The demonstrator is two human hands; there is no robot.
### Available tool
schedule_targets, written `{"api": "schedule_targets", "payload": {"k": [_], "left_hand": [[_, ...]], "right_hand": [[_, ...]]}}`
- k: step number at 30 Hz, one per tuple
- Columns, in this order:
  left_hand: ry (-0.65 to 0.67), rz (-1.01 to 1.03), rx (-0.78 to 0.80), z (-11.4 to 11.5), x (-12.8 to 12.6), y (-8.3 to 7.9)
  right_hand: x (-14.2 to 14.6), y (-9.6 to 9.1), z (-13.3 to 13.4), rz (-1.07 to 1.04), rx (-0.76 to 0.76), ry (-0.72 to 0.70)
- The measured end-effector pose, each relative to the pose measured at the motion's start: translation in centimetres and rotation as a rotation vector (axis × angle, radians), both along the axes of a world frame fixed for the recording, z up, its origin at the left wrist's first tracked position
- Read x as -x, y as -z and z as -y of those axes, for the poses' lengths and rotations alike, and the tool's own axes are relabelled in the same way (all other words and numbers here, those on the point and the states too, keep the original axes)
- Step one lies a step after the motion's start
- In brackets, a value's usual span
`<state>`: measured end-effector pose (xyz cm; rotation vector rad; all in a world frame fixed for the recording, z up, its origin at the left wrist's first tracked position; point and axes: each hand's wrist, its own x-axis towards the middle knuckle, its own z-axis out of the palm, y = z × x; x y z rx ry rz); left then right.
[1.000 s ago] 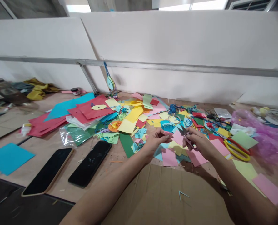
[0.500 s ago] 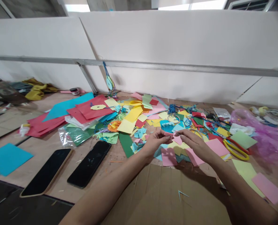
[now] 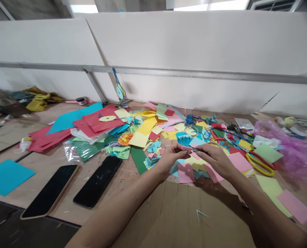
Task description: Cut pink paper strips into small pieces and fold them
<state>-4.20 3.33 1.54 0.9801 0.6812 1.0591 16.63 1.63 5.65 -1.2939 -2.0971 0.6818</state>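
My left hand [image 3: 172, 156] pinches a small piece of pink paper [image 3: 184, 148] between thumb and fingers. Close by on the right, my right hand [image 3: 212, 156] is closed on a thin grey metal tool [image 3: 195, 149]. The tool's tip points at the pink paper; it is too small to tell its kind, and the fingers hide part of it. Both hands are raised over cut pink, yellow and blue paper. Below them lie a square of pink paper [image 3: 186, 173] and a brown cardboard sheet [image 3: 179, 213] with a pale V-shaped scrap [image 3: 200, 215] on it.
Yellow-handled scissors [image 3: 260, 165] and a pink plastic bag [image 3: 293, 151] lie at the right. Two phones [image 3: 98, 182] rest at the left, near red sheets [image 3: 50, 137] and a glue bottle [image 3: 25, 144]. A white partition [image 3: 184, 44] stands behind the table.
My right fingers have closed in and the grey metal tool now shows plainly beside the pink paper. My left hand stays nearly still. The view has shifted very slightly.
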Motion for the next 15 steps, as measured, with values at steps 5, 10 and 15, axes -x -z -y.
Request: {"api": "schedule_targets", "payload": {"k": [5,10,15], "left_hand": [[0.016,0.008,0.026,0.02,-0.1,-0.21],[0.022,0.049,0.05,0.13,-0.13,-0.36],[0.022,0.038,0.038,0.11,-0.08,-0.3]], "right_hand": [[0.18,-0.17,0.22,0.011,0.005,0.007],[0.27,-0.22,0.2,0.007,0.009,-0.002],[0.33,-0.21,0.22,-0.002,-0.012,-0.007]]}}
